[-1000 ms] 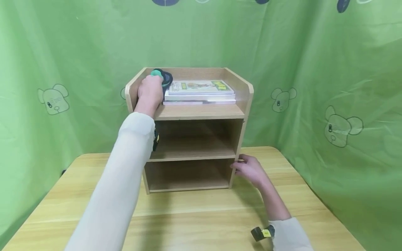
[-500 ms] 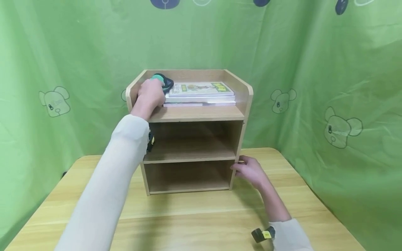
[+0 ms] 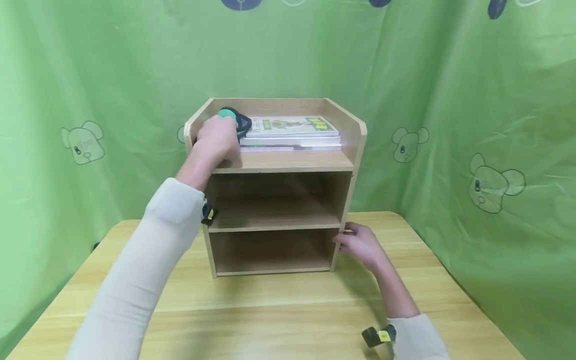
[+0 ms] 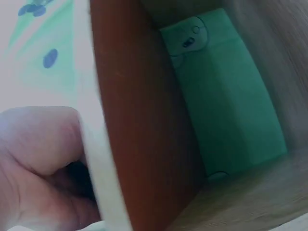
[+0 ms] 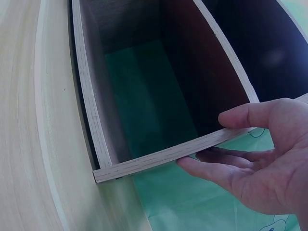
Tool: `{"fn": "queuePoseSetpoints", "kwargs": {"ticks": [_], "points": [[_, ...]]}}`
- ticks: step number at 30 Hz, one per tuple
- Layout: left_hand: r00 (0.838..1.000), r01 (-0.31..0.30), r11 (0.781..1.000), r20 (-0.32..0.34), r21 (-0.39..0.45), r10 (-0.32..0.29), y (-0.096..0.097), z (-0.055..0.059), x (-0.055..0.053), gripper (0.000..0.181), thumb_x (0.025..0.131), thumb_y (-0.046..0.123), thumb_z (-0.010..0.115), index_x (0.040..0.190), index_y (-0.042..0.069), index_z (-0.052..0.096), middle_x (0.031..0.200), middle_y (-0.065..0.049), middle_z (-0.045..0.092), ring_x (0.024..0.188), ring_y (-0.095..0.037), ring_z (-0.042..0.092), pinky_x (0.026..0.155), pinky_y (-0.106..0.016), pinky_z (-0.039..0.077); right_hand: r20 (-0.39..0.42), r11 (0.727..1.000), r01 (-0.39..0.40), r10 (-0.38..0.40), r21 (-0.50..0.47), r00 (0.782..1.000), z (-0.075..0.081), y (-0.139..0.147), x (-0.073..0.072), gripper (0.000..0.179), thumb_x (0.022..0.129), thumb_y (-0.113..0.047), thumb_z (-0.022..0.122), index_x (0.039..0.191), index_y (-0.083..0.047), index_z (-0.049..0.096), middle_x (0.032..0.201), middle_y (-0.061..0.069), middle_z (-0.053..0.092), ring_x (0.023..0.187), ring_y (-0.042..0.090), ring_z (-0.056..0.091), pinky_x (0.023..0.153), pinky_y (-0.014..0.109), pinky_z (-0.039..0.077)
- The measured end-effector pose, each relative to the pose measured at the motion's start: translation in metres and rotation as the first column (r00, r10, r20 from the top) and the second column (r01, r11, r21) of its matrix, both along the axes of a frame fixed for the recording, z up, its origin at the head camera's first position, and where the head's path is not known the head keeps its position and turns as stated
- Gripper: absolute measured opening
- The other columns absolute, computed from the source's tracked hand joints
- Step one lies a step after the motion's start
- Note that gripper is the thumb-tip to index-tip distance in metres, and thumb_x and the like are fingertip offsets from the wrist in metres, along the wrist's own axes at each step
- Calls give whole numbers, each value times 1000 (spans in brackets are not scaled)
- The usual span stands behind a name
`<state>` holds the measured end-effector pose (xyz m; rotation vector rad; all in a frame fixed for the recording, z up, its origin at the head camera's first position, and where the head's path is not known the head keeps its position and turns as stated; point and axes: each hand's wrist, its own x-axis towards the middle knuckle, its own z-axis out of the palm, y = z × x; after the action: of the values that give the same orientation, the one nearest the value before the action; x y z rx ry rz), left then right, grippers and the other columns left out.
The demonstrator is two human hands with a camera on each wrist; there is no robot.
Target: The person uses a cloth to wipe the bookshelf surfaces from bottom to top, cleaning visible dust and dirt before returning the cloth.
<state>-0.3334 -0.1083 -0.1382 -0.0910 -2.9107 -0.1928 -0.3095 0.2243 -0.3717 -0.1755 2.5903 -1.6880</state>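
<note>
Head view, leftmost: the left hand [image 3: 218, 137] reaches over the left end of the top tier [image 3: 288, 161], fingers bent round a dark-and-teal object [image 3: 243, 124] beside the stack of books [image 3: 291, 135]. Much of that grip is hidden; whether the object touches the tier or books, I cannot tell. The step looks like handling it in that corner; set down or lifted out is unclear. If placing, the next move calls for lowering it level, clear of the books, then loosening the fingers. The shelf unit [image 3: 274, 228] stands on the surface [image 3: 279, 310]. At far right, the right hand [image 3: 360, 246] pinches its side panel, thumb inside the bottom compartment, fingers outside, probably as a brace worth maintaining.
</note>
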Motion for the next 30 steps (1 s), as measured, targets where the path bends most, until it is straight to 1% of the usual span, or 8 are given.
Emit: {"fn": "queuePoseSetpoints", "kwargs": {"ticks": [5, 8, 13, 16, 18, 21, 26, 30], "points": [[999, 29, 1000, -25, -9, -29, 0, 0, 18, 39, 83, 14, 64, 118, -4, 59, 118, -23, 56, 104, -37, 56, 85, -50, 56, 0, 1000, -4, 4, -10, 1000, 0, 0, -1, 61, 95, -12, 60, 145, 14, 38, 140, 37, 52, 126, 46, 58, 104, 49, 50], [997, 53, 998, -52, -21, -54, 0, -3, 30, 39, 85, 14, 64, 119, -5, 60, 118, -23, 55, 106, -38, 57, 89, -53, 54, 0, 1000, -7, 7, -10, 1000, 0, 0, -2, 62, 95, -13, 60, 146, 14, 37, 141, 37, 51, 126, 47, 58, 104, 49, 50], [995, 61, 995, -78, -82, -68, 2, -9, 49, 40, 93, 27, 64, 116, -5, 62, 114, -24, 58, 107, -40, 60, 86, -54, 55, 12, 1000, -4, 4, -8, 1000, -1, 1, -2, 63, 95, -14, 61, 146, 14, 37, 143, 37, 49, 125, 46, 58, 103, 48, 51], [992, 58, 995, -103, -77, -66, 5, -11, 54, 45, 97, 35, 61, 116, -6, 61, 112, -25, 59, 106, -41, 62, 84, -54, 56, 12, 1000, 4, -3, -12, 1000, -1, 2, -3, 61, 95, -13, 61, 146, 13, 39, 142, 36, 50, 124, 45, 59, 103, 47, 52], [991, 54, 997, -116, -58, -61, 6, -12, 52, 42, 96, 30, 62, 117, -7, 60, 114, -25, 59, 106, -42, 62, 86, -53, 56, 7, 1000, 8, -7, -13, 1000, -1, 3, -3, 61, 95, -13, 61, 146, 14, 39, 142, 36, 51, 124, 45, 59, 103, 48, 51], [992, 44, 999, -119, -20, -46, 6, -14, 43, 39, 92, 18, 62, 121, -7, 58, 117, -24, 58, 107, -41, 61, 89, -52, 56, 3, 1000, 5, -5, -10, 1000, 0, 4, -4, 62, 96, -13, 60, 147, 14, 37, 142, 37, 49, 126, 46, 58, 104, 49, 50], [992, 26, 1000, -124, 4, -26, 6, -15, 18, 41, 84, 10, 64, 120, -6, 59, 118, -24, 58, 104, -38, 60, 86, -51, 56, 5, 1000, 5, -5, -3, 1000, 1, 5, -4, 63, 96, -13, 59, 147, 15, 35, 143, 37, 48, 127, 46, 57, 105, 50, 49], [990, 38, 999, -139, 33, -33, 3, -14, -1, 37, 76, 3, 64, 113, -3, 62, 114, -23, 60, 97, -37, 60, 77, -48, 57, 6, 1000, 3, -3, 4, 1000, 2, 5, -2, 63, 97, -13, 59, 148, 14, 34, 144, 37, 48, 127, 47, 56, 105, 49, 49]]}}
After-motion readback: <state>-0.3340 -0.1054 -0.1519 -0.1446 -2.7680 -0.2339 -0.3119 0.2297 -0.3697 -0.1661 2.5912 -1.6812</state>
